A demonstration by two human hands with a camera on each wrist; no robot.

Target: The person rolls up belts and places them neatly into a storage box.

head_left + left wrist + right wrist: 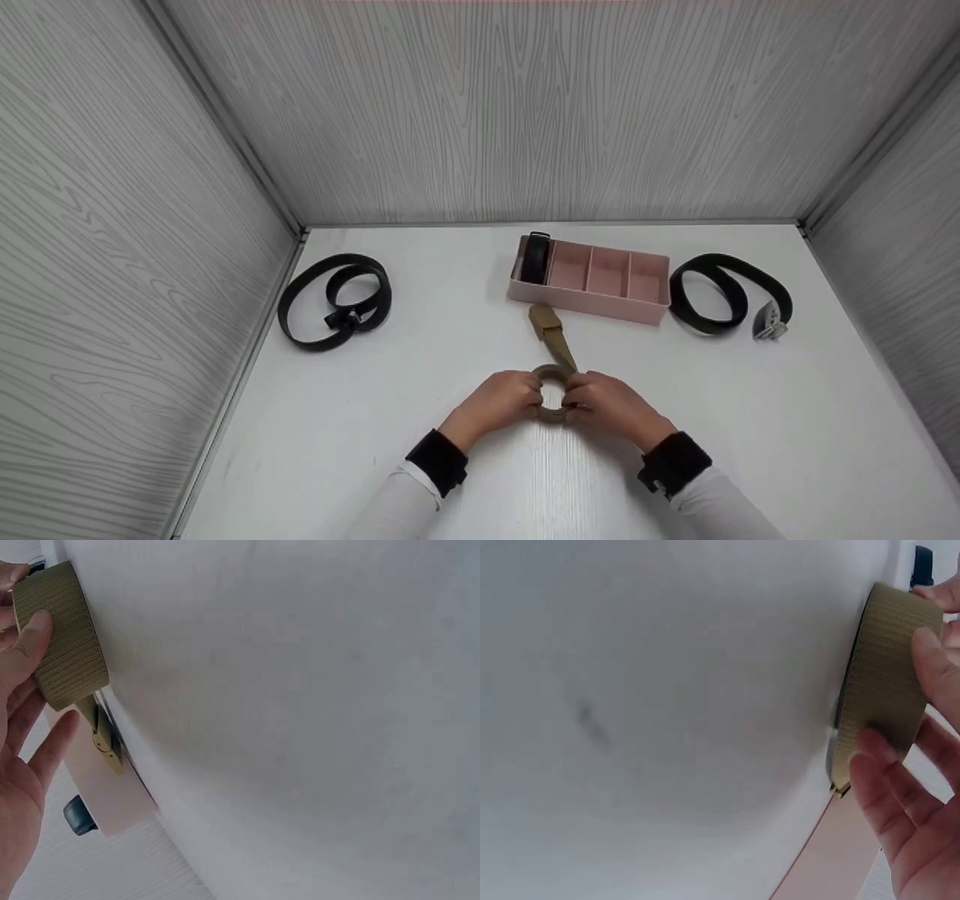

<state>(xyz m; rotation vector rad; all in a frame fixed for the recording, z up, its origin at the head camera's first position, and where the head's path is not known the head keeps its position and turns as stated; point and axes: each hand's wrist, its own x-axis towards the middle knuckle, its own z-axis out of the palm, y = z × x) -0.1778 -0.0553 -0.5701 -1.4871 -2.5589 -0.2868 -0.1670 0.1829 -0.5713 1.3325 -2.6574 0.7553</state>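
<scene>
Tan webbing makes up the belt (64, 637) now in hand, at the near middle of the white table (450, 322): most of it is wound into a ring, while a loose tail (557, 346) runs to the far side and ends in a buckle (544, 318) just beside the near wall of the pink tray (592, 302). The left hand (501, 401) grips the ring from the left, thumb against the outer webbing, and the right hand (611, 403) holds it from the right between thumb and fingers; whether the ring touches the table I cannot tell. Judging by this layout, the winding looks well along but unfinished, with the tail still to be taken in. One black coil (535, 259) already stands in the tray's leftmost compartment. Two belts seem left to deal with: a loosely looped black belt (385, 296) at far left, and another looped belt (739, 301) with a silver buckle (768, 319), right of the tray.
</scene>
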